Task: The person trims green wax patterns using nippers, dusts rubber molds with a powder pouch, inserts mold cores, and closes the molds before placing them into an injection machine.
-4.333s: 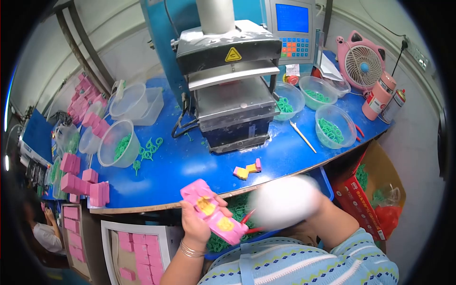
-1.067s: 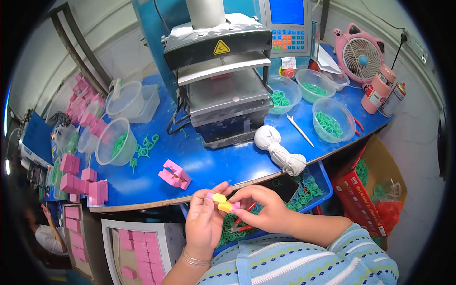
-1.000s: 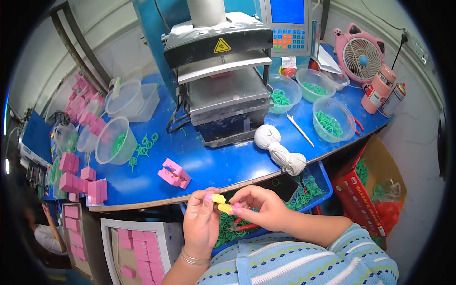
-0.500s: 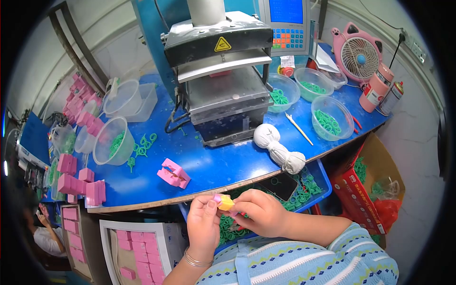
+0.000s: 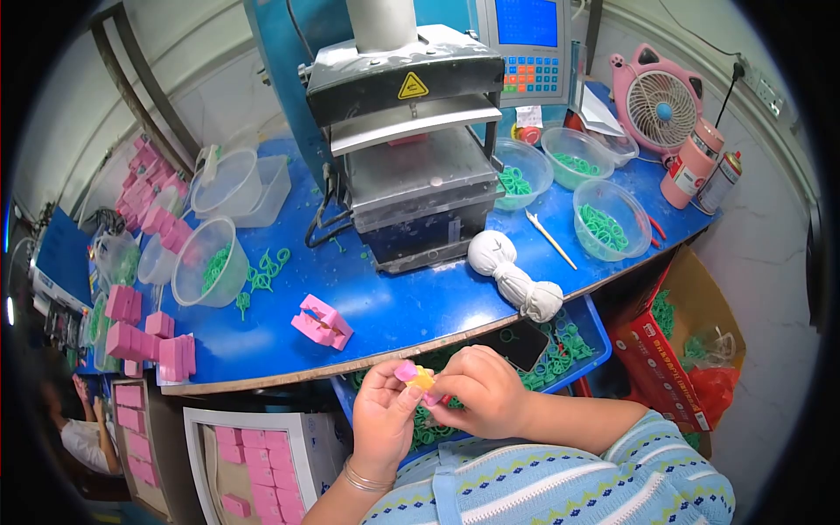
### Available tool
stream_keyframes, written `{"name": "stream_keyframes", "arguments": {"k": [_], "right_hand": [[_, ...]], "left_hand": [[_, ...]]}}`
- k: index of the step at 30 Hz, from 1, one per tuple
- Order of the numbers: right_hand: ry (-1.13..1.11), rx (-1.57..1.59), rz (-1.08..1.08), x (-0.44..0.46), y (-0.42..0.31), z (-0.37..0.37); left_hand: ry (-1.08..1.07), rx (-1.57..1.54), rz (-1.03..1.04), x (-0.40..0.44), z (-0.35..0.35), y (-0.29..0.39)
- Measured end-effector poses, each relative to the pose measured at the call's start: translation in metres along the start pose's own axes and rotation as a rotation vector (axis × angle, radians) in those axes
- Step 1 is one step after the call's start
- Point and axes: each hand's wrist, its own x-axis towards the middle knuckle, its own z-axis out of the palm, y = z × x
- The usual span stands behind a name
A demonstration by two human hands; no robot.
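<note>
Low in front of me, past the table's front edge, my left hand [image 5: 383,418] grips a small yellow and pink piece [image 5: 421,379] between thumb and fingers. Its exact kind is not clear. My right hand [image 5: 483,392] is closed, its fingertips pinching the right side of the same piece and partly covering it. Beneath both hands, a blue tray [image 5: 598,331] holds many green looped pieces. On the table beyond them stands a pink block mould [image 5: 322,322] with a slot through its middle.
A press machine [image 5: 424,188] stands at the back centre. Beside it lies a white cloth bundle [image 5: 514,276]. Clear bowls [image 5: 210,262] of green pieces sit left and right. More pink blocks [image 5: 149,337] are stacked left; a red box [image 5: 669,350] stands lower right. Another person sits far left.
My left hand has shifted slightly right and turned, tilting the yellow and pink piece so more pink shows. The right hand stays on the piece with its fingers moved a little.
</note>
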Motion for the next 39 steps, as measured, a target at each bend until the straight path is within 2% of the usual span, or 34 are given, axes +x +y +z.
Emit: {"name": "stream_keyframes", "arguments": {"k": [8,11,12,14,16,19,22,26,29,31,32,34,36,38,39], "right_hand": [[-0.017,0.205,0.091,-0.002,0.003,-0.003],[-0.032,0.212,0.104,0.009,-0.001,-0.011],[-0.031,0.212,0.105,0.012,0.001,-0.013],[-0.185,0.321,0.090,0.014,0.003,-0.016],[-0.209,0.362,0.073,0.009,0.008,-0.011],[-0.198,0.493,0.103,0.009,0.008,-0.012],[-0.196,0.366,0.117,0.013,0.002,-0.018],[-0.188,0.235,0.096,0.017,-0.001,-0.018],[-0.198,0.196,0.092,0.016,0.000,-0.017],[-0.206,0.182,0.092,0.015,0.001,-0.017],[-0.181,0.184,0.130,0.014,0.002,-0.018],[-0.156,0.186,0.167,0.012,0.004,-0.018],[-0.103,0.195,0.247,0.009,0.005,-0.016],[-0.122,0.212,0.257,0.006,0.007,-0.014],[-0.140,0.216,0.238,0.005,0.008,-0.012]], "left_hand": [[-0.062,0.116,-0.011,0.000,-0.009,0.003],[-0.152,-0.008,-0.050,-0.001,-0.013,0.007],[-0.197,-0.059,-0.127,-0.002,-0.014,0.008],[-0.243,-0.109,-0.207,-0.004,-0.019,0.007],[-0.317,-0.168,-0.265,-0.002,-0.025,0.002],[-0.261,-0.125,-0.292,0.000,-0.018,0.003],[-0.189,-0.098,-0.179,0.001,-0.014,0.003],[-0.138,-0.030,-0.209,0.001,-0.012,0.008],[-0.113,-0.102,-0.202,0.002,-0.012,0.006],[-0.016,0.114,-0.127,0.001,-0.015,0.007],[-0.019,0.114,-0.128,0.004,-0.017,0.010],[0.220,0.923,0.551,0.016,-0.025,0.022],[0.522,1.414,0.893,0.033,-0.032,0.039],[0.587,1.451,0.922,0.047,-0.039,0.049],[0.482,1.244,0.696,0.054,-0.048,0.050]]}}
